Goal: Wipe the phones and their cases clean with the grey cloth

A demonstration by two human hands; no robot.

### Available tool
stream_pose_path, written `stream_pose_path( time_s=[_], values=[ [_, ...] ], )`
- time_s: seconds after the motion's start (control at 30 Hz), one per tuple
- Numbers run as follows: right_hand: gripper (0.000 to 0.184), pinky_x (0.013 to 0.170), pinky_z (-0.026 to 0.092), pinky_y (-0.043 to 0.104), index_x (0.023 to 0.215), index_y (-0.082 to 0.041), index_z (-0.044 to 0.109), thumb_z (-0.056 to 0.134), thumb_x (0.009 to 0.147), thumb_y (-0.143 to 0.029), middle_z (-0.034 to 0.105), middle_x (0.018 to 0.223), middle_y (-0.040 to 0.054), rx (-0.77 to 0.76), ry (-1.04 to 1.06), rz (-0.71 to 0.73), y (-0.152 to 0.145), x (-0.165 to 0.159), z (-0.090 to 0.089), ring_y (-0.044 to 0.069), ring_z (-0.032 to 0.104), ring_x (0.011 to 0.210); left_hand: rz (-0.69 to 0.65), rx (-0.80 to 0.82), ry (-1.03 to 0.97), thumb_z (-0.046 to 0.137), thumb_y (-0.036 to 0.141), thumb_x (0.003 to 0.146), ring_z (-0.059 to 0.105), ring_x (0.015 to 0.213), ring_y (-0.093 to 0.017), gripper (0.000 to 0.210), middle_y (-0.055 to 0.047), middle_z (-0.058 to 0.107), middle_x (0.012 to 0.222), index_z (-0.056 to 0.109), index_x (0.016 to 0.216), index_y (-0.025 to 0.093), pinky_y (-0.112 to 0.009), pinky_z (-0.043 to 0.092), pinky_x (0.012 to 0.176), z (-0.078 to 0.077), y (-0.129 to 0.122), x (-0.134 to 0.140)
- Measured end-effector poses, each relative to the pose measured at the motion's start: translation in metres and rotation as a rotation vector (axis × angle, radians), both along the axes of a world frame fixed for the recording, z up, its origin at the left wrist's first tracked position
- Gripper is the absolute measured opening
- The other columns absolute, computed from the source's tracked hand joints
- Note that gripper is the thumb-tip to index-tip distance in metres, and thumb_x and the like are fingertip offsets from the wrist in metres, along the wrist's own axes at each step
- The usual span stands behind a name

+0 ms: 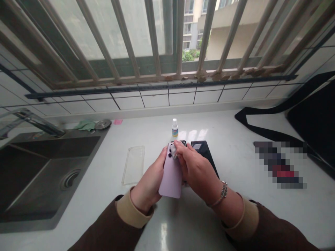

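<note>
My left hand (151, 181) is closed round the side of a lilac smartphone (170, 177), tilted with its back and camera lenses facing me. My right hand (196, 169) pinches a small whitish cloth (173, 150) against the phone's back, by the lenses at the top. Behind the phone a small white spray bottle (175, 129) with a coloured label stands upright. A dark, glossy phone (206, 153) lies just right of the lilac one, partly hidden by my right hand. To the left, a clear phone case (134, 164) rests flat on the counter.
At the left is a steel sink (89, 174) with a faucet (39, 122), a green cloth (86, 125) and a round metal strainer (103, 124) on its rim. A black bag (314, 115) with its strap lies right on the white counter (235, 195). Window bars (154, 38) rise behind.
</note>
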State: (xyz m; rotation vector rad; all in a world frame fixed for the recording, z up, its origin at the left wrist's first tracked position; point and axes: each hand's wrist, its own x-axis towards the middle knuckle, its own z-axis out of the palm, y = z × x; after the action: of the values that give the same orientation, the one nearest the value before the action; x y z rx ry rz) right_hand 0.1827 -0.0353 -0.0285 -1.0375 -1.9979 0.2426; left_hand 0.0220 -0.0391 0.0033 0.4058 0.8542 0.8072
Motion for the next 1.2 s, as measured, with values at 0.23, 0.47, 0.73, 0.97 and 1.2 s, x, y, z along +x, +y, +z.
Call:
stream_pose_path(
  time_s=[0.23,0.47,0.73,0.97,1.2],
  values=[
    [0.024,0.126,0.05,0.055,0.123,-0.019,0.065,0.043,0.114,-0.016,0.07,0.15,0.0169,-0.006,0.033,-0.011,-0.005,-0.004,0.002,0.027,0.066,0.143,0.089,0.048,-0.029,0.051,0.058,0.108,0.071,0.061,-0.02,0.052,-0.01,0.081,0.096,0.069,0.142,0.023,-0.032,0.06,0.06,0.001,0.003,0.001],
    [0.02,0.075,0.065,0.033,0.111,-0.023,0.073,0.056,0.111,-0.034,0.085,0.102,0.0053,-0.172,0.348,-0.359,0.002,0.013,0.02,0.02,0.082,0.087,0.107,-0.012,0.059,0.041,0.052,0.112,0.078,0.068,-0.026,0.05,-0.012,0.08,0.095,0.058,0.15,0.024,-0.037,0.063,0.06,0.011,0.011,-0.008],
    [0.023,0.08,0.067,0.032,0.129,-0.022,0.071,0.057,0.112,-0.03,0.085,0.118,0.0074,-0.132,0.132,-0.125,0.0,0.008,0.007,0.02,0.084,0.095,0.023,-0.057,0.026,0.047,0.05,0.11,0.076,0.063,-0.025,0.044,-0.011,0.078,0.088,0.07,0.127,0.017,-0.036,0.062,0.056,0.006,0.005,-0.003],
    [0.032,0.122,0.055,0.048,0.131,-0.018,0.07,0.063,0.109,-0.04,0.072,0.148,0.0143,-0.018,-0.066,0.267,-0.001,0.006,0.004,0.027,0.066,0.143,0.219,-0.108,-0.118,0.04,0.032,0.113,0.074,0.069,-0.017,0.045,-0.012,0.078,0.087,0.074,0.094,0.01,-0.027,0.061,0.07,0.015,0.014,0.0],
    [0.055,0.131,0.037,0.064,0.16,-0.009,0.052,0.049,0.114,-0.038,0.048,0.168,0.0206,-0.092,-0.275,0.106,0.007,0.011,0.006,0.033,0.044,0.16,0.207,-0.087,-0.111,0.043,0.032,0.113,0.079,0.083,-0.019,0.041,-0.013,0.083,0.114,0.075,0.13,0.011,-0.028,0.062,0.076,0.017,0.013,0.001]
  ],
)
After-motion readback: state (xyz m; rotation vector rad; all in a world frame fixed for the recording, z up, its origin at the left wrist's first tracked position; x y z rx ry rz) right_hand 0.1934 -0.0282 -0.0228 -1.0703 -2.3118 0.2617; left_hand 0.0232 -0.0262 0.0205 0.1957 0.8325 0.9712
